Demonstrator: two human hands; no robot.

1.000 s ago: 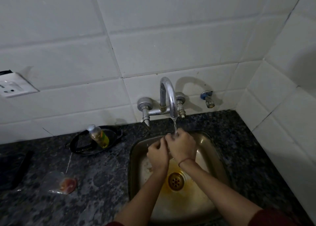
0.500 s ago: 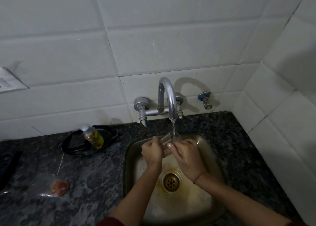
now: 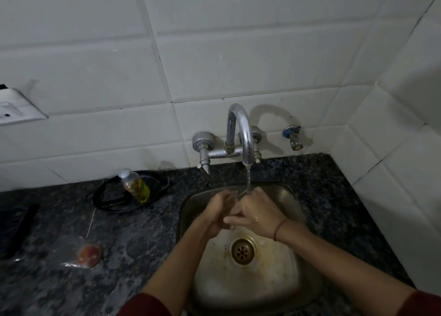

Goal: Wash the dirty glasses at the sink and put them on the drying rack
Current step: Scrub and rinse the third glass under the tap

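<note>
Holding the glass [image 3: 235, 197] under the tap [image 3: 241, 130], we curl our left hand [image 3: 217, 214] round it; whether our right hand [image 3: 260, 214] grips, we cannot tell.

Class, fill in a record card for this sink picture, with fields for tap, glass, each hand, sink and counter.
tap: running, thin stream falls to the glass
glass: clear, held over the sink between both hands
left hand: grips the glass
right hand: against the glass; finger hold unclear
sink: steel, stained; drain below the hands
counter: bottle in a black dish, plastic packet, all left of the sink
drying rack: not in view
</note>
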